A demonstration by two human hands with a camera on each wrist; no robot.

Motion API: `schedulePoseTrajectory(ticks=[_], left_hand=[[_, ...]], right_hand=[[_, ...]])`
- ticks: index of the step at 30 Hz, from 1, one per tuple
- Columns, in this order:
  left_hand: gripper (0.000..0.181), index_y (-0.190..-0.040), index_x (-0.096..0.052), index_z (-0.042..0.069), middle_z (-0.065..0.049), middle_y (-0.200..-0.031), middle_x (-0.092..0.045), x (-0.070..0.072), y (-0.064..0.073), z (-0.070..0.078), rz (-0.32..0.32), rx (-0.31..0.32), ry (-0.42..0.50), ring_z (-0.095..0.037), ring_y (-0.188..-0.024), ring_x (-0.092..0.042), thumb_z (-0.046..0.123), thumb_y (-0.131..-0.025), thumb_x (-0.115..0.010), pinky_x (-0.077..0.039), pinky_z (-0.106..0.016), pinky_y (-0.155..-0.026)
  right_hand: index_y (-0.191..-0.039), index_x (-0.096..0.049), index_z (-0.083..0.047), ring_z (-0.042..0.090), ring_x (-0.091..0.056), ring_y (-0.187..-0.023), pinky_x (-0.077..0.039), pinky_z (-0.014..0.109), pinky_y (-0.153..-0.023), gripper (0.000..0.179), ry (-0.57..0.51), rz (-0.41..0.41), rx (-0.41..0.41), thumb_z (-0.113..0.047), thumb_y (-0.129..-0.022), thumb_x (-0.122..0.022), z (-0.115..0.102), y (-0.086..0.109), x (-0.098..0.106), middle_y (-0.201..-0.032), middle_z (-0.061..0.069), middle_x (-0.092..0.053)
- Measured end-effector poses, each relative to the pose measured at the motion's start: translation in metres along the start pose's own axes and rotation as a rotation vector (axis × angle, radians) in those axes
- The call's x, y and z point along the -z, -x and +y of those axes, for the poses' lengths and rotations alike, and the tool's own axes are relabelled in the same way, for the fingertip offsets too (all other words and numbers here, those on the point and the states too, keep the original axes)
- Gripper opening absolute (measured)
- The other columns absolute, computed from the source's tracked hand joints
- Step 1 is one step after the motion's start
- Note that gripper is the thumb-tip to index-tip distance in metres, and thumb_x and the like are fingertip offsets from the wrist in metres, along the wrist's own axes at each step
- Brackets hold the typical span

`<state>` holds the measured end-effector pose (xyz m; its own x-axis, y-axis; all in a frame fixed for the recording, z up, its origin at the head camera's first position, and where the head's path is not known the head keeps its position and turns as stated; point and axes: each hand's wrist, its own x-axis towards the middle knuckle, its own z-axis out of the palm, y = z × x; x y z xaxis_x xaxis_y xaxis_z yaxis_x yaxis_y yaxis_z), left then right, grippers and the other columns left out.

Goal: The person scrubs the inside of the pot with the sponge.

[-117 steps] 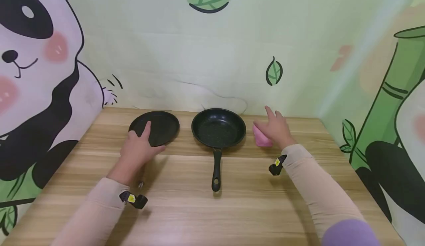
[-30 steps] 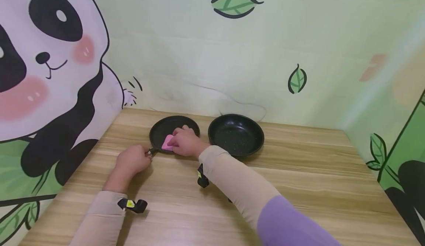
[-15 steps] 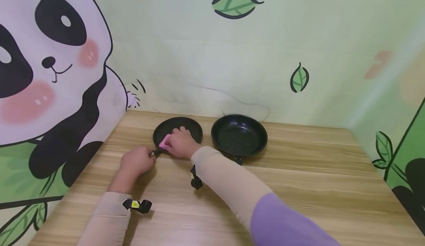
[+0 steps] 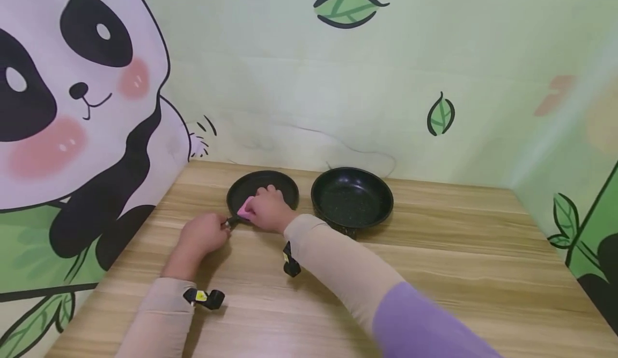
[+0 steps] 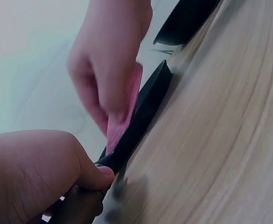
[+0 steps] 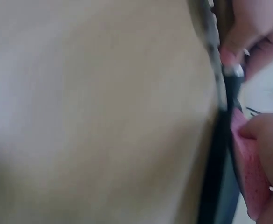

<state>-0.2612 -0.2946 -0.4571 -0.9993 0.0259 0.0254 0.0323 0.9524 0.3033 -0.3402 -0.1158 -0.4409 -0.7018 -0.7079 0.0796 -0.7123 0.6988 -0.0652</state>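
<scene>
On the left part of the table lies a shallow black frying pan (image 4: 256, 181), its handle turned toward the lower left. My left hand (image 4: 204, 234) grips that handle; in the left wrist view the thumb (image 5: 101, 175) presses along it near the pan. A pink sponge (image 4: 246, 207) is held in my right hand (image 4: 270, 210), against the inside of the pan near the handle end. In the right wrist view the sponge (image 6: 250, 168) sits between thumb and fingers, edge toward the pan's surface. Part of the pan is hidden behind my right hand.
A second, deeper black frying pan (image 4: 352, 197) stands just right of the first, its handle mostly hidden by my right forearm. The wooden table (image 4: 458, 272) meets a wall cloth (image 4: 270, 79) printed with pandas and leaves at the back.
Since the oldest frame, the left hand has taken the pan's handle, and the right hand has picked up the sponge and brought it left into the pan. Lately the sponge shifts slightly within it.
</scene>
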Motion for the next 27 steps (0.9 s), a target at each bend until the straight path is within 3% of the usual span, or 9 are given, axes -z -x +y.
schedulePoseTrajectory(ticks=[5, 9, 13, 16, 24, 27], left_hand=[[0.017, -0.078, -0.063, 0.014, -0.008, -0.077, -0.062, 0.001, 0.0, 0.004, -0.011, 0.024, 0.002, -0.028, -0.066, -0.053, 0.025, -0.091, -0.063, -0.042, -0.043, -0.057], [0.018, -0.079, -0.063, 0.015, -0.007, -0.077, -0.061, 0.002, 0.0, 0.003, -0.02, 0.043, -0.005, -0.027, -0.067, -0.053, 0.027, -0.092, -0.062, -0.041, -0.042, -0.057], [0.018, -0.08, -0.064, 0.015, -0.006, -0.076, -0.06, 0.002, -0.001, 0.0, -0.03, 0.057, -0.003, -0.026, -0.067, -0.053, 0.029, -0.092, -0.063, -0.04, -0.04, -0.056], [0.019, -0.078, -0.063, 0.016, -0.005, -0.076, -0.06, 0.001, 0.0, -0.001, -0.028, 0.065, 0.0, -0.025, -0.067, -0.053, 0.029, -0.092, -0.063, -0.04, -0.04, -0.056], [0.018, -0.08, -0.064, 0.016, -0.004, -0.075, -0.058, 0.002, 0.002, -0.001, -0.047, 0.077, 0.021, -0.023, -0.067, -0.051, 0.029, -0.092, -0.064, -0.038, -0.037, -0.057], [0.018, -0.081, -0.064, 0.016, -0.004, -0.074, -0.057, 0.003, 0.001, 0.0, -0.056, 0.082, 0.029, -0.023, -0.067, -0.051, 0.029, -0.093, -0.063, -0.038, -0.036, -0.057]], right_hand=[[-0.111, -0.076, -0.029, 0.023, -0.048, -0.106, -0.041, 0.036, -0.09, 0.023, 0.015, 0.055, -0.108, -0.041, -0.1, -0.06, -0.011, -0.006, -0.01, -0.112, 0.002, -0.063], [-0.104, -0.077, -0.027, 0.021, -0.045, -0.1, -0.04, 0.034, -0.086, 0.019, 0.083, 0.039, -0.006, -0.038, -0.1, -0.061, -0.003, -0.004, -0.008, -0.104, 0.001, -0.059], [-0.11, -0.078, -0.028, 0.021, -0.047, -0.102, -0.041, 0.034, -0.087, 0.02, 0.144, -0.02, 0.155, -0.035, -0.099, -0.062, 0.012, 0.003, 0.006, -0.108, 0.002, -0.062], [-0.116, -0.077, -0.03, 0.021, -0.047, -0.107, -0.04, 0.034, -0.093, 0.023, 0.182, -0.074, 0.23, -0.031, -0.099, -0.062, 0.021, 0.009, 0.017, -0.115, 0.001, -0.063], [-0.116, -0.077, -0.031, 0.021, -0.046, -0.109, -0.038, 0.033, -0.096, 0.023, 0.284, -0.18, 0.261, -0.029, -0.1, -0.061, 0.041, 0.022, 0.038, -0.116, 0.001, -0.063], [-0.109, -0.078, -0.025, 0.022, -0.046, -0.109, -0.038, 0.034, -0.099, 0.022, 0.317, -0.19, 0.253, -0.034, -0.101, -0.06, 0.051, 0.026, 0.042, -0.114, 0.002, -0.062]])
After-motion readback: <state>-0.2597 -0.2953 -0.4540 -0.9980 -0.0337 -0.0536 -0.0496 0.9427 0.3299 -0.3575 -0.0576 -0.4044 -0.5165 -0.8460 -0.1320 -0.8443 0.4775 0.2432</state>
